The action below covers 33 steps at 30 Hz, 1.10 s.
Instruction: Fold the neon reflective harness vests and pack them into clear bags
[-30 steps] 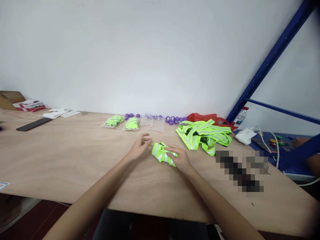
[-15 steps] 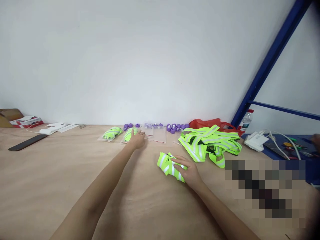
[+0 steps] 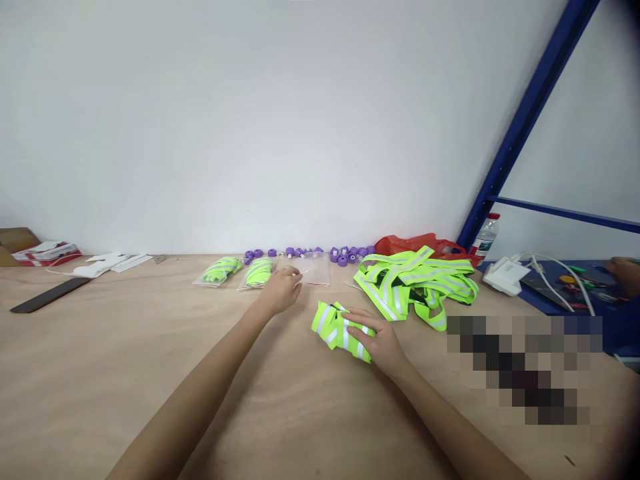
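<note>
My right hand [image 3: 379,341] lies over a folded neon-yellow reflective vest [image 3: 334,325] on the wooden table [image 3: 125,360] and holds it down, fingers curved across it. My left hand [image 3: 283,289] is stretched further back, its fingertips pinched at the left edge of an empty clear plastic bag [image 3: 316,269] with a red zip strip. Just left of that hand lie two bagged neon vests [image 3: 260,271] [image 3: 220,270].
A loose pile of neon reflective vests [image 3: 415,280] lies right of the bag, with a red plastic bag [image 3: 415,243] behind it. Purple caps [image 3: 345,255] line the wall. A water bottle [image 3: 485,233], white charger [image 3: 505,273] and blue rack post [image 3: 525,120] stand right. Another person's hand [image 3: 625,273] is far right.
My left hand left the folded vest, reached back toward the bagged vests, and now pinches the clear bag's edge. My right hand stays on the folded vest.
</note>
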Motion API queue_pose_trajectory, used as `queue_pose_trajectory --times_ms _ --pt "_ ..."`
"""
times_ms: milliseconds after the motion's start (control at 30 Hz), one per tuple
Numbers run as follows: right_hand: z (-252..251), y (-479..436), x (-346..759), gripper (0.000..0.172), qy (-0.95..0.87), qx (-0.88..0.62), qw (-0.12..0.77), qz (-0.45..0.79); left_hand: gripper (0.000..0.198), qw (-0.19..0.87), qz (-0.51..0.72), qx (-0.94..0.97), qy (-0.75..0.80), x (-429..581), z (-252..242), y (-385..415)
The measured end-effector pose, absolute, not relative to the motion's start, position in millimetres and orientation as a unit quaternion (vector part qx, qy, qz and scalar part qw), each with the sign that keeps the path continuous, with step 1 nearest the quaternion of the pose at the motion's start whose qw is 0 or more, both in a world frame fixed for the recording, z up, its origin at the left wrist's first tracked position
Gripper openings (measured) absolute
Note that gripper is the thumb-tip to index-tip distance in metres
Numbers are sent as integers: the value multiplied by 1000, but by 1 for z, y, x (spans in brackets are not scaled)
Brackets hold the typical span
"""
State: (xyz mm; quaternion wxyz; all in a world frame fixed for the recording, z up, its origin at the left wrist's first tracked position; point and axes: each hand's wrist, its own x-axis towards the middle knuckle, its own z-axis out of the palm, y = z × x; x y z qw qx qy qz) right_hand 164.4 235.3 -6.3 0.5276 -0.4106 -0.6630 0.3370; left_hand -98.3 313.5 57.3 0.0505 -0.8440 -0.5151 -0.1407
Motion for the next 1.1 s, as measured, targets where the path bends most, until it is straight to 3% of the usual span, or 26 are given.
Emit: queue_pose_trajectory --times_ms 267,433,567,967,1100 --pt "15 226 177 29 -575 -413 650 276 35 -105 -304 -829 -457 -62 32 244" --pt "14 219 168 27 -636 -419 631 146 25 -191 -420 -772 -437 -48 27 239" --pt "9 220 163 26 -675 -412 605 94 29 -197 -471 -737 -443 -46 25 238" --pt "-3 227 155 27 -669 -434 559 228 40 -88 -458 -811 -353 -44 24 231" --pt "2 226 158 31 -623 -452 590 242 39 -122 -446 -829 -315 -41 24 226"
